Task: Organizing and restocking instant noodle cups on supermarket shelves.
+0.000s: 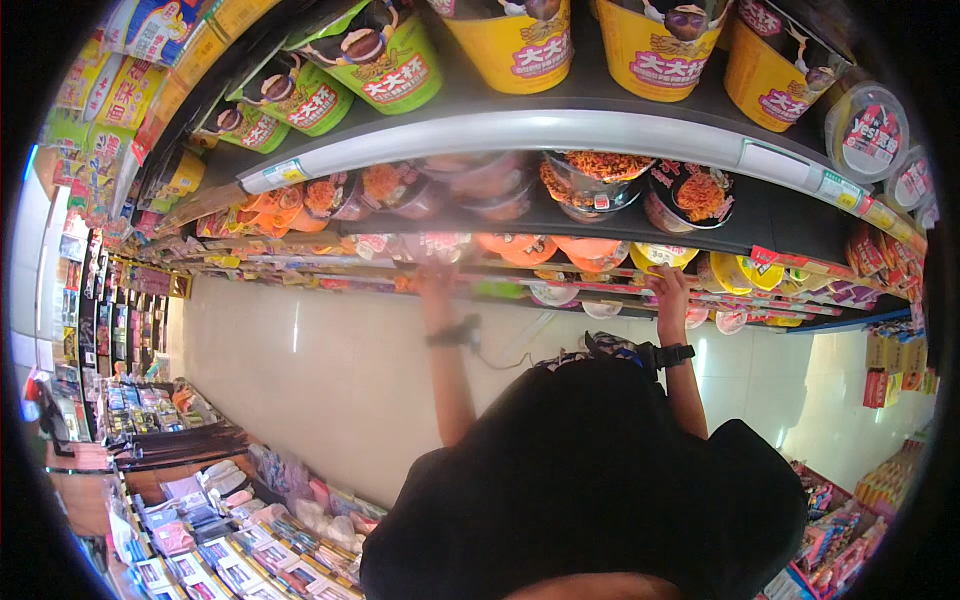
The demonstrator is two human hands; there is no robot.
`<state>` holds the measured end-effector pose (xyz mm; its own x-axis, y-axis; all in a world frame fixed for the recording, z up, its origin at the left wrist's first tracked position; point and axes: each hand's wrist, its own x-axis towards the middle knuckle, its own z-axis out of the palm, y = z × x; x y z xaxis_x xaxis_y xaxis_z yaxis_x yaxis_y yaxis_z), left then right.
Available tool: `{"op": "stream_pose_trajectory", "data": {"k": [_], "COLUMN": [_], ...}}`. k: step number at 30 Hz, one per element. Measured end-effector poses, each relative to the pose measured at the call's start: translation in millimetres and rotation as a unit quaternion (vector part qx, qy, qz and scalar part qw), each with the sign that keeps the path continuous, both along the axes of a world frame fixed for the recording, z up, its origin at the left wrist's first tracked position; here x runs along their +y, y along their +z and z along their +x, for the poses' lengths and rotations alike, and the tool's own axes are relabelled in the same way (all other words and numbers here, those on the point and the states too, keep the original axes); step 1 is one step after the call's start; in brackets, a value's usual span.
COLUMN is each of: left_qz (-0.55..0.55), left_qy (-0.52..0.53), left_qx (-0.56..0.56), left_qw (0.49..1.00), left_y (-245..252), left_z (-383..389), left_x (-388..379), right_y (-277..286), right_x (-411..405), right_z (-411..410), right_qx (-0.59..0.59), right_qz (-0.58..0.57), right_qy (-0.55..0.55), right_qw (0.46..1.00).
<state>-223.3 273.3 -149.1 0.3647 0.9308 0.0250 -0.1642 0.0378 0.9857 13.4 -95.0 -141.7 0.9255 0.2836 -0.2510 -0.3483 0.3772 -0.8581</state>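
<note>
My right hand [667,283] is raised to a lower shelf, its fingers at the near edge of a yellow-lidded instant noodle bowl [661,256]. Orange-lidded noodle bowls [589,253] stand left of that bowl. My left hand [436,279] reaches to the same level, by pale pink-and-white noodle packages [435,246]; a smear in the picture blurs it, and whether it grips anything cannot be told. On the shelf above, black noodle bowls [688,196] with pictures of red noodles stand near the front edge.
Large yellow noodle tubs [510,52] and green noodle tubs [397,67] line the top shelf behind a curved price rail [525,129]. Pale floor tiles [300,360] lie below. Display racks of packaged goods [217,540] stand at the lower left, and boxes [883,367] at the right.
</note>
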Motion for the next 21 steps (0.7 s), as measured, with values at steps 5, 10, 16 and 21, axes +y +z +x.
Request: {"op": "stream_pose_trajectory", "data": {"k": [5, 10, 16, 21], "left_qz": [0.38, 0.071, -0.133, 0.08], "left_qy": [-0.04, -0.015, -0.113, -0.173], "left_qx": [0.14, 0.003, -0.071, 0.079], "left_qw": [0.914, 0.997, 0.982, 0.978], "left_y": [-2.7, -37.8, 24.6, -109.4], "left_z": [32.0, 4.7, 17.7, -3.9], "left_x": [9.1, 49.8, -4.2, 43.4], "right_y": [-10.1, 5.4, 9.3, 13.0], "right_x": [-1.5, 20.5, 45.0, 90.4], "right_z": [-5.1, -17.0, -24.4, -39.4], "right_qx": [0.004, -0.009, -0.043, -0.033], "right_qz": [-0.013, -0.031, -0.082, -0.068], "right_qy": [0.015, 0.123, 0.254, 0.402], "right_qw": [1.0, 0.992, 0.963, 0.913]}}
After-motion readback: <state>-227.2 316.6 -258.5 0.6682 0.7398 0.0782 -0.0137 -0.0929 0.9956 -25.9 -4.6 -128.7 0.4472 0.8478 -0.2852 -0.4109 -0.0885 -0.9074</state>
